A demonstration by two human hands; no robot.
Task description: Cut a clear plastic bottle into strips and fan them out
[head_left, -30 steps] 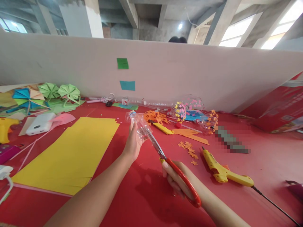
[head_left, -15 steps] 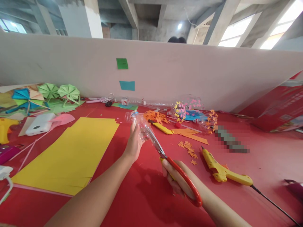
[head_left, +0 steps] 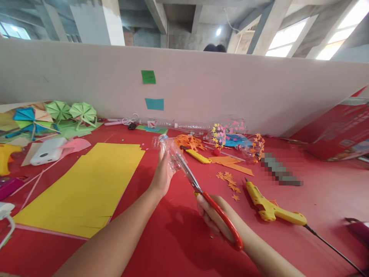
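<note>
My left hand (head_left: 162, 173) is closed round a clear plastic bottle piece (head_left: 172, 151), its neck with a bluish ring pointing up and away. In my right hand (head_left: 215, 211) are red-handled scissors (head_left: 225, 219), fingers wrapped about the handles. The scissor blades reach up and left to the bottle's cut side, their tips overlapping the clear plastic. Whether the tips are inside or in front of the plastic I cannot tell. Beyond the hands lie a yellow utility knife (head_left: 198, 156) and orange paper scraps (head_left: 190, 142).
Yellow paper sheets (head_left: 83, 188) lie at left, near a white device (head_left: 46, 151) and folded paper umbrellas (head_left: 83, 113). On the right rest a yellow glue gun (head_left: 271, 209) with its cord and small orange stars (head_left: 229, 181). Star-covered bottle pieces (head_left: 219, 134) stand before the white partition (head_left: 230, 88).
The scissors' red handle has swung slightly left and up, and the blades look a little closer together. My left hand holds the bottle piece in nearly the same place.
</note>
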